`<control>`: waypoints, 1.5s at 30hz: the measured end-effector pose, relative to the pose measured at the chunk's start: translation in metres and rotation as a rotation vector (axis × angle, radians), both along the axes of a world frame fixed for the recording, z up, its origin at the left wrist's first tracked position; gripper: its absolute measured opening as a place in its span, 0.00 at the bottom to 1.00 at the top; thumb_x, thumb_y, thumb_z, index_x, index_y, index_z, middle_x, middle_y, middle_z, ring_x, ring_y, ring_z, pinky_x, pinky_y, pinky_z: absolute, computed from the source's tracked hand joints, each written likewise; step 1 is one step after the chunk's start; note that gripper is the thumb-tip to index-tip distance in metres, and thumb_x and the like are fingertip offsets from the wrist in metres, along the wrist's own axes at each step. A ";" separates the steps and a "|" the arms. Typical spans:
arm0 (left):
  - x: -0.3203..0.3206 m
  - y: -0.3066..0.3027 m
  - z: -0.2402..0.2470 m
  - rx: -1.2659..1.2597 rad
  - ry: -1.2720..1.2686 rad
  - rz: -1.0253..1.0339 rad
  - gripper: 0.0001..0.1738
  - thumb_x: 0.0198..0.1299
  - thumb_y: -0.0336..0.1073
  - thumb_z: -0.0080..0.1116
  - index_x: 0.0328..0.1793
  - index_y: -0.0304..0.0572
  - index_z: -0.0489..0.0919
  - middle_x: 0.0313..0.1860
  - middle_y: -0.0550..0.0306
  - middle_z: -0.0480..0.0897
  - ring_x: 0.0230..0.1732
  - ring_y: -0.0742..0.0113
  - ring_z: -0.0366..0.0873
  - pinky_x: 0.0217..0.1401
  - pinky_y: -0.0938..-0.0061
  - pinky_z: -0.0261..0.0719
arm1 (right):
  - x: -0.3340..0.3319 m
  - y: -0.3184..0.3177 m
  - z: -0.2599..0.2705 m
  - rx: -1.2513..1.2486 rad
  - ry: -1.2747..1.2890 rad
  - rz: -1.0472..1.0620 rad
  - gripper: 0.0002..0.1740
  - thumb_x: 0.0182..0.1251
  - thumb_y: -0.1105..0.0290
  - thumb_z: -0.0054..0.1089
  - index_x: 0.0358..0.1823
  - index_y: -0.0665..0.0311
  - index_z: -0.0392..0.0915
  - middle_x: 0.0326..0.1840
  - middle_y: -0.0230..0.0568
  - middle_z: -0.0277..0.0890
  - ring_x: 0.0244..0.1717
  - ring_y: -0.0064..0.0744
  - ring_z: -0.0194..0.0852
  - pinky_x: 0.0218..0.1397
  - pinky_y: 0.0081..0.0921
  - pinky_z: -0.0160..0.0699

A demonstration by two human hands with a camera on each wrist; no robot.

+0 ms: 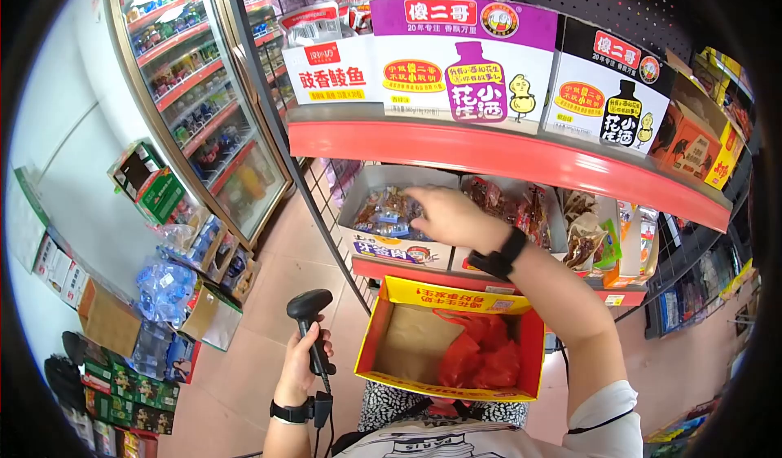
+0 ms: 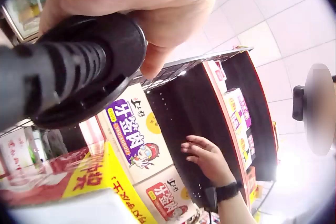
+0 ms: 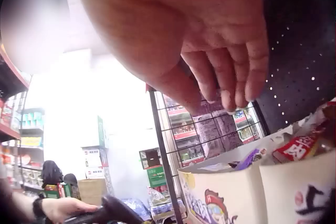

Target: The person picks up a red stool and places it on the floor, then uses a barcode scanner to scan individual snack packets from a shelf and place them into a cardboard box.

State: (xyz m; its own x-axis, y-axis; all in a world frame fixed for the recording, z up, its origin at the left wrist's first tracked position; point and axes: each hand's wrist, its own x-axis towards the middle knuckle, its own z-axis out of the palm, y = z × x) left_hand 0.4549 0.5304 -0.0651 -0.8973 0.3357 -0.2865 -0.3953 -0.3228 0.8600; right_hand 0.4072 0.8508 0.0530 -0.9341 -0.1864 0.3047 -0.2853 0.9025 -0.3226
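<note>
Right hand is over the snack packets in the white display box on the middle shelf. Fingers are straight, loosely together, holding nothing; can't tell if they touch the packets. Left hand wraps the barcode scanner handle, low beside the yellow-red carton. Looks like the reach step. A pick calls for fingers closing on one packet, scanner raised to its code.

The black scanner stands upright in the left hand, head on top. Small shiny snack packs lie heaped in an open box on the shelf, under the right hand.
</note>
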 end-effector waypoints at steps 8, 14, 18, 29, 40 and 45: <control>-0.016 -0.022 -0.010 -0.072 0.001 0.060 0.19 0.60 0.42 0.53 0.53 0.39 0.68 0.28 0.59 0.72 0.24 0.72 0.70 0.27 0.77 0.71 | -0.020 -0.052 -0.023 0.086 0.252 0.129 0.15 0.47 0.74 0.56 0.39 0.67 0.72 0.36 0.49 0.73 0.43 0.50 0.71 0.46 0.42 0.70; -0.085 -0.047 -0.071 -0.357 -0.149 0.083 0.15 0.58 0.44 0.56 0.40 0.42 0.69 0.25 0.58 0.72 0.21 0.70 0.70 0.22 0.76 0.72 | 0.067 -0.149 -0.042 -0.432 -0.236 0.748 0.08 0.47 0.75 0.52 0.31 0.64 0.76 0.33 0.45 0.74 0.37 0.45 0.71 0.38 0.37 0.70; -0.139 -0.046 -0.107 -0.276 -0.361 0.050 0.13 0.59 0.45 0.54 0.32 0.46 0.68 0.21 0.58 0.71 0.19 0.66 0.70 0.22 0.71 0.71 | 0.113 -0.221 -0.082 -0.646 -0.424 1.197 0.09 0.54 0.73 0.51 0.36 0.67 0.72 0.34 0.43 0.75 0.28 0.39 0.75 0.33 0.31 0.72; -0.217 -0.073 -0.104 -0.458 -0.338 0.145 0.15 0.57 0.48 0.54 0.29 0.47 0.69 0.19 0.59 0.69 0.19 0.64 0.69 0.23 0.69 0.70 | 0.132 -0.241 -0.066 -0.936 -0.557 0.998 0.08 0.54 0.73 0.57 0.33 0.68 0.71 0.27 0.38 0.74 0.30 0.25 0.70 0.32 0.24 0.67; -0.212 -0.092 -0.103 -0.448 -0.444 0.245 0.17 0.58 0.47 0.51 0.26 0.44 0.69 0.17 0.59 0.70 0.18 0.64 0.68 0.22 0.69 0.68 | 0.139 -0.224 -0.051 -1.256 -0.979 1.016 0.06 0.53 0.73 0.56 0.31 0.68 0.75 0.21 0.33 0.74 0.22 0.22 0.69 0.26 0.21 0.68; -0.210 -0.091 -0.096 -0.447 -0.437 0.215 0.17 0.59 0.47 0.51 0.24 0.43 0.69 0.16 0.59 0.69 0.18 0.64 0.68 0.22 0.69 0.68 | 0.140 -0.204 -0.045 -1.316 -1.266 1.128 0.05 0.59 0.72 0.55 0.32 0.67 0.74 0.20 0.30 0.71 0.18 0.15 0.65 0.20 0.15 0.62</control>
